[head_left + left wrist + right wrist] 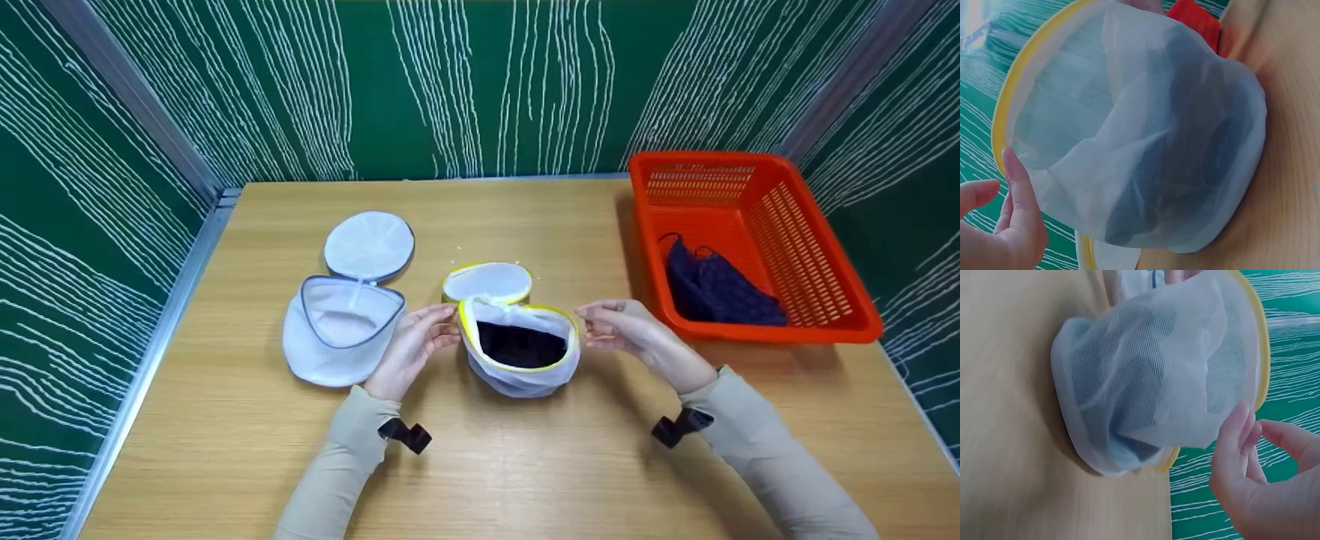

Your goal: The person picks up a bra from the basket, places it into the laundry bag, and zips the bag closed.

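Sheer mesh-cloth bag (523,383) — smooth plastic basket (780,332) — satiny wood-grain table (540,465)

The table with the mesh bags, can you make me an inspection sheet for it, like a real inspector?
Surface: wooden table, with a few tiny pale specks near the middle.
Job's things: yellow-rimmed mesh bag, lid open, something dark inside.
Clutter: open grey-rimmed mesh bag on the left; red basket on the right, holding dark blue fabric.
Grippers: left hand and right hand, one at each side of the yellow-rimmed mesh bag.
Cables: nothing seen.
Surroundings: green panels with wobbly white lines.
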`<state>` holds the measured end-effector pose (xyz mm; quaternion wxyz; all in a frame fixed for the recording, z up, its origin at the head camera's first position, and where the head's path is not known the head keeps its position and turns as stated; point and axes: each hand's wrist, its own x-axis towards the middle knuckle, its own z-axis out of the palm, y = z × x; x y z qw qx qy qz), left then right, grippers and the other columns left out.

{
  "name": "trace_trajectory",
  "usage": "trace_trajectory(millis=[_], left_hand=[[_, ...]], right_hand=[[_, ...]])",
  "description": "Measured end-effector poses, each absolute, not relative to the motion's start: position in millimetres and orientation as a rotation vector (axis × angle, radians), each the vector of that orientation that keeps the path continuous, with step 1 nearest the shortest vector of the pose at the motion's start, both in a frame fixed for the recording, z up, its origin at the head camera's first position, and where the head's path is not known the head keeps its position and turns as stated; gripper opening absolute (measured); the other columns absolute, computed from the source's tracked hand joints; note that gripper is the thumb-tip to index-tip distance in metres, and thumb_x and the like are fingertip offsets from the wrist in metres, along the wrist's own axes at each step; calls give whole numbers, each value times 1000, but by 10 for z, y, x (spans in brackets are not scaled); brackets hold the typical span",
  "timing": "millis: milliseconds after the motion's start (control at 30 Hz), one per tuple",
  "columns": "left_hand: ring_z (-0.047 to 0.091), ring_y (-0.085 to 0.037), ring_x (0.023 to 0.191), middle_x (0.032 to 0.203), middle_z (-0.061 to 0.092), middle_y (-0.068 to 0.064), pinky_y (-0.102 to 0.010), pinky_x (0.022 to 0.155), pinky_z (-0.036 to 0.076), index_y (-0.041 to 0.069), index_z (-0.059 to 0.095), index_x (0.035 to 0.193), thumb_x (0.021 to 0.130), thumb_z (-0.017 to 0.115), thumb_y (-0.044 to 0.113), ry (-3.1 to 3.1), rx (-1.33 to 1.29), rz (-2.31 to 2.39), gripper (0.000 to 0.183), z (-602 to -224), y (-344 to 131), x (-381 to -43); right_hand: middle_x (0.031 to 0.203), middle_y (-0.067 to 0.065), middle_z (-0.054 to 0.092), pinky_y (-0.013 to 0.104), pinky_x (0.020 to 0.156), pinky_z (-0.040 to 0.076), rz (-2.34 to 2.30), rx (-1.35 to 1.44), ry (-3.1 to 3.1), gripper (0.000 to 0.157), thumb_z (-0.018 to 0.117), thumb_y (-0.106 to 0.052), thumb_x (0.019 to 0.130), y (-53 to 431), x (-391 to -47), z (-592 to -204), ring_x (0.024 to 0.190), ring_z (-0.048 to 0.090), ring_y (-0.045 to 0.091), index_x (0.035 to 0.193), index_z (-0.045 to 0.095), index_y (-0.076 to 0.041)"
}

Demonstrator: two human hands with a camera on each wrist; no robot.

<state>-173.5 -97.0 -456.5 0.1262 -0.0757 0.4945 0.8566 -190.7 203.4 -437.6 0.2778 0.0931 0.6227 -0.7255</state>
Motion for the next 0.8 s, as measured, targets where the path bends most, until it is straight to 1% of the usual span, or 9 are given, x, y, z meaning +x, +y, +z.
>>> trace_trajectory(millis=[200,267,367,467,600,633,667,733,800], left_hand=[[57,-15,64,75,57,-7,-25,62,51,-3,56,87,87,48,0,1545,-304,2447,8,-4626,-976,-1808],[56,-14,63,73,57,-7,-24,62,50,-3,55,85,86,49,0,1585,-360,2447,7,-4649,-968,-1842],[54,-13,60,70,55,-6,-24,61,50,-1,53,81,85,51,0,1619,-460,2458,4,-4679,-948,-1898],[53,-12,58,70,52,-6,-24,61,50,1,49,79,84,53,1,1633,-543,2462,6,-4702,-929,-1952],[53,-12,58,76,49,-9,-24,65,51,3,44,81,85,53,3,1622,-630,2460,10,-4726,-909,-2019],[54,-12,60,79,49,-9,-25,67,51,2,45,84,83,57,6,1613,-630,2468,13,-4860,-932,-2094],[54,-13,61,82,49,-11,-27,71,51,-1,45,88,84,57,6,1616,-650,2467,14,-4881,-925,-2117],[56,-16,65,87,50,-14,-29,72,51,-4,46,94,82,59,8,1577,-625,2497,21,-4917,-939,-2156],[59,-19,68,89,52,-16,-31,72,52,-5,48,97,79,64,12,1564,-597,2514,29,-5258,-988,-2343]], right_hand=[[68,1,57,26,62,53,-1858,231,1740,3,57,-10,85,2008,-2120,-4343,60,57,11,85,60,-10],[70,1,58,26,63,53,-1823,228,1771,4,56,-10,85,1994,-2203,-4340,61,58,10,88,58,-8],[73,2,59,26,65,53,-1761,236,1834,13,55,-11,85,1961,-2326,-4348,63,60,11,97,55,-4],[75,1,61,27,69,52,-1695,219,1900,22,53,-11,85,1944,-2452,-4394,65,61,10,104,52,-1],[74,1,63,30,75,51,-1635,234,1953,26,57,-14,82,1921,-2622,-4486,65,62,10,105,51,-2],[75,1,63,31,75,51,-1617,253,1963,29,57,-15,83,1905,-2658,-4504,65,62,11,107,50,-2],[76,1,63,31,76,51,-1599,258,1970,33,58,-16,83,1891,-2689,-4521,66,63,11,110,49,0],[76,1,64,30,76,51,-1583,280,1958,38,57,-17,83,1864,-2757,-4582,66,63,11,115,44,1],[76,1,65,29,75,51,-1581,287,1941,45,55,-16,85,1826,-2788,-4618,67,63,12,121,39,3]])
